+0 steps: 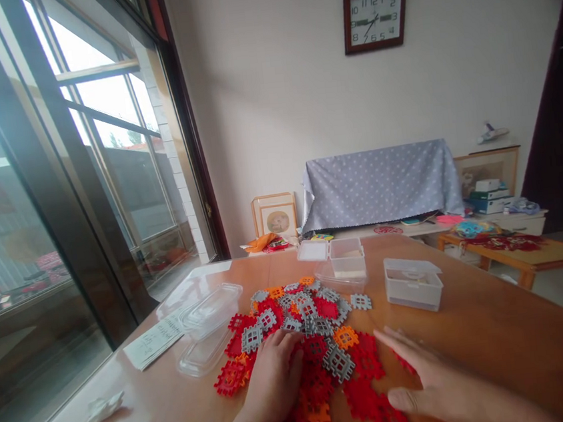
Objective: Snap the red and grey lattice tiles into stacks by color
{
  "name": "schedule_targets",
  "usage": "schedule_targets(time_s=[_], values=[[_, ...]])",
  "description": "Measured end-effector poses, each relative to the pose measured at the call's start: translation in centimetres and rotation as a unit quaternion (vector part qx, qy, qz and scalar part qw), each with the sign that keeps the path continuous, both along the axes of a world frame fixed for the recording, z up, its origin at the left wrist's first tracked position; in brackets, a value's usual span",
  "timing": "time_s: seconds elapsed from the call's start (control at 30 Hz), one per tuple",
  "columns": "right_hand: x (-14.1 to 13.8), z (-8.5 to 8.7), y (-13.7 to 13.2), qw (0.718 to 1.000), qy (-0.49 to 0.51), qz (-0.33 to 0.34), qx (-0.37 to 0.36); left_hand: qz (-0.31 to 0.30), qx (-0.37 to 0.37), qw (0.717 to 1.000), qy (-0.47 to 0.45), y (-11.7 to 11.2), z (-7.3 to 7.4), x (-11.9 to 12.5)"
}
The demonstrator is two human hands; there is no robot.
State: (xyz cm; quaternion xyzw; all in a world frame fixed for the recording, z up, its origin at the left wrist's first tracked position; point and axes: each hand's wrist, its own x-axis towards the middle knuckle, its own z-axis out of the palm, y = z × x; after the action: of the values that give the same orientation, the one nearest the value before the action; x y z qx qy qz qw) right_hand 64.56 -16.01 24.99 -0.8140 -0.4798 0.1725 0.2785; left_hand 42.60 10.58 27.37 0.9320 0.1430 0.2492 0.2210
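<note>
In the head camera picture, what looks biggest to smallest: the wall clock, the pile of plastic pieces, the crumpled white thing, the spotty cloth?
1. Pile of plastic pieces
2. Spotty cloth
3. Wall clock
4. Crumpled white thing

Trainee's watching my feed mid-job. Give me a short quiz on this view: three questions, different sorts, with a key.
1. Which hand is nearer the middle of the pile of tiles?
2. True or false: every tile in the pile is red.
3. Which lies nearest the crumpled tissue? A: the paper; B: the table's white box; C: the wall clock.

Key:
1. The left hand.
2. False; grey and orange ones show too.
3. A.
</note>
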Motion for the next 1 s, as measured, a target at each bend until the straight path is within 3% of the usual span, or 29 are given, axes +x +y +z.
schedule_targets(time_s=[0.1, 0.2, 0.37, 0.63, 0.77, 0.9, 1.0], values=[[-2.1, 0.7, -0.5, 0.996, -0.042, 0.054, -0.064, 0.019, -0.011, 0.999, -0.045, 0.3, 0.1, 0.0], [-3.2, 0.9, 0.6, 0.993, -0.071, 0.062, -0.076, 0.055, -0.028, 0.993, -0.101, 0.4, 0.3, 0.1], [-3.2, -0.1, 2.9, 0.991, -0.115, 0.071, 0.009, 0.093, -0.105, 0.971, -0.196, 0.4, 1.0, 0.5], [-3.9, 0.5, 5.5, 0.98, -0.124, 0.086, 0.129, 0.09, -0.321, 0.908, -0.253, 0.1, 4.2, 3.1], [-3.7, 0.1, 7.6, 0.977, -0.107, 0.067, 0.17, 0.059, -0.337, 0.903, -0.26, -0.6, 2.9, 5.0], [-3.6, -0.1, 9.4, 0.976, -0.035, 0.057, 0.207, 0.025, -0.278, 0.94, -0.198, -0.9, 0.3, 5.3], [-2.6, 0.1, 9.9, 0.965, 0.047, 0.031, 0.257, 0.031, -0.217, 0.966, -0.14, -0.8, -0.5, 4.5]])
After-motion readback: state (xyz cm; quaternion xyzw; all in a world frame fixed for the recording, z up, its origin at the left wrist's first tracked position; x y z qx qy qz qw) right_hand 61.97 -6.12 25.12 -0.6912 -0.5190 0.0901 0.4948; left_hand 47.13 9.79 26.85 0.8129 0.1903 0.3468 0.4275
